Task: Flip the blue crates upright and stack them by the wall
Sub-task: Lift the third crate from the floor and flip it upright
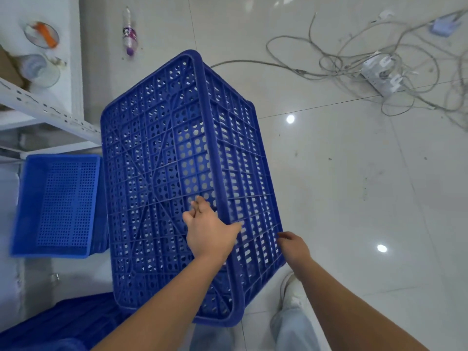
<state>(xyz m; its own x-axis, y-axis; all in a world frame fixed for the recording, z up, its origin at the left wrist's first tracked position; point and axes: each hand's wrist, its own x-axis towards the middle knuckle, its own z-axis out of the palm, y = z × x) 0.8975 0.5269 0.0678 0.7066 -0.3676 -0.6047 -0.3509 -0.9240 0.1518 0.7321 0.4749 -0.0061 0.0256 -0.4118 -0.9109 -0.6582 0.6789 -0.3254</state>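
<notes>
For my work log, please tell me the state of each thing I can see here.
Large blue perforated plastic crate: upside down, tilted, held.
Left hand: grips the crate's bottom edge.
Right hand: holds the crate's side wall.
Smaller blue mesh plastic crate: upright, open side up, by the shelf.
Clear plastic bottle: lying on the floor.

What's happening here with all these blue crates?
A person is handling a large blue crate whose perforated bottom faces the camera, so it isn't upright. The left hand rests on its bottom edge, fingers curled; the right hand grips the rim on the side wall. A smaller blue crate already sits upright beside the white shelf. Loose cables lie across the tiled floor.
</notes>
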